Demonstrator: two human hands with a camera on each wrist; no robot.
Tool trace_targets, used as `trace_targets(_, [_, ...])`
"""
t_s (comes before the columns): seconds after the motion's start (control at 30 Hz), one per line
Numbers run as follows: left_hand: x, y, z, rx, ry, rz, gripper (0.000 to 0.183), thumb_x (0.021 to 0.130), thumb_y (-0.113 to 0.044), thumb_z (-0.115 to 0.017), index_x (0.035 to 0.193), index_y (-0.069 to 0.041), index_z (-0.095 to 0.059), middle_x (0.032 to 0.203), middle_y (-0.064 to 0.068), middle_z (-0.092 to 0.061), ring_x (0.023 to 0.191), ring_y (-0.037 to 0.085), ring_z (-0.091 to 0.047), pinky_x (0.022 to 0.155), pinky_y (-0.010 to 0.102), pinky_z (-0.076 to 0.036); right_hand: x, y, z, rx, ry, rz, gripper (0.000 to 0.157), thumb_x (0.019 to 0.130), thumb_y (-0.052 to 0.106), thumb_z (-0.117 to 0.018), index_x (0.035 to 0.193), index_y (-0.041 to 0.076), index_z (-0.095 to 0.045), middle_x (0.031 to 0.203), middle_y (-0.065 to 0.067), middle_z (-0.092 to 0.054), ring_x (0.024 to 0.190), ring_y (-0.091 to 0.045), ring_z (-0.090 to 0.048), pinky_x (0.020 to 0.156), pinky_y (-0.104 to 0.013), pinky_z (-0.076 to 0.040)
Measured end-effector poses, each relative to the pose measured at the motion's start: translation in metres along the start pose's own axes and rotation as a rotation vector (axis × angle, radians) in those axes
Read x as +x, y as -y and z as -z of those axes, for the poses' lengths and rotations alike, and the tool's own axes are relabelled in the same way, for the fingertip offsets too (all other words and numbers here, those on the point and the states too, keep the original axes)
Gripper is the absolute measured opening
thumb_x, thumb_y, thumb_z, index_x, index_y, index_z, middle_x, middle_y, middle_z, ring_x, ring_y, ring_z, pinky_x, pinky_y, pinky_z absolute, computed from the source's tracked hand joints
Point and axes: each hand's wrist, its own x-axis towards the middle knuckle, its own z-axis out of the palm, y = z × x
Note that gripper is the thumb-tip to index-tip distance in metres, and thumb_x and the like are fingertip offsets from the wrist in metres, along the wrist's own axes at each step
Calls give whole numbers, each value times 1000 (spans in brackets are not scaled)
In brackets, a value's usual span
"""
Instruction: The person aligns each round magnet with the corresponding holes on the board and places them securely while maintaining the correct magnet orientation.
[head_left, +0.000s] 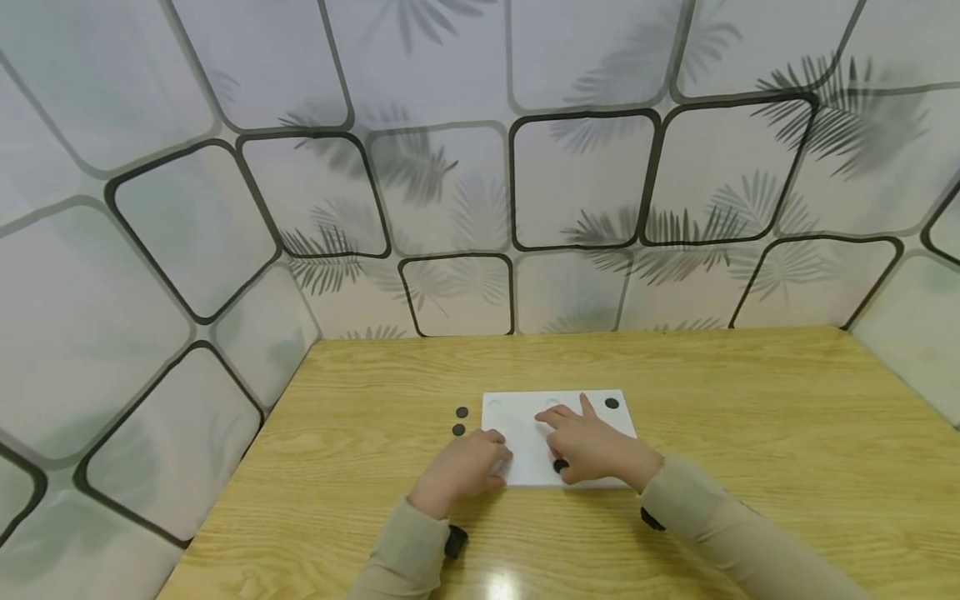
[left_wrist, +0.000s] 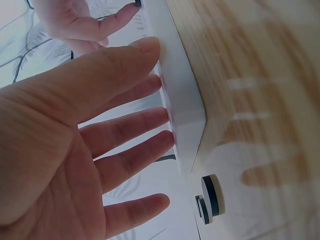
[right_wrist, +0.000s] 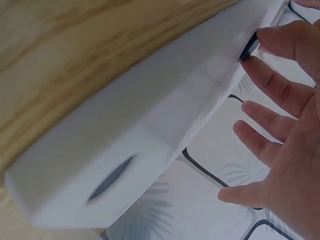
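A white board point(head_left: 528, 467) lies on the table, with faint round marks along its far edge. My left hand point(head_left: 467, 468) rests at its left part; in the left wrist view the fingers are fairly straight, with fingertips point(left_wrist: 165, 139) touching the board. Over the board's right half, my right hand point(head_left: 592, 446) pinches a black disc point(right_wrist: 249, 46) between thumb and forefinger, the other fingers spread. Held low near the board's front edge, that disc looks tilted in the right wrist view. Another black disc point(head_left: 612, 403) lies on the board's far right corner.
Two loose black discs, one farther back point(head_left: 462, 412) and one nearer point(head_left: 458, 430), lie on the wooden table point(head_left: 375, 383) left of the board. A patterned curtain point(head_left: 457, 192) stands behind the table and along its sides. Dark bands show at both cuffs.
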Motion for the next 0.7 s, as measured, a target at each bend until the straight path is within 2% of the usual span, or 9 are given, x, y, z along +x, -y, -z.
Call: trace_targets(0.7, [1,1,-2,-21,-6,5,28,65,-32,-62,89,-17,-60,95,-1,-50,78,13,-48,60,22,-40,-5,-1,1,63,-32,-8,16,62,20,-62,54,25,-49,114,-5,-40,107,-26,-28,76,-62,-10])
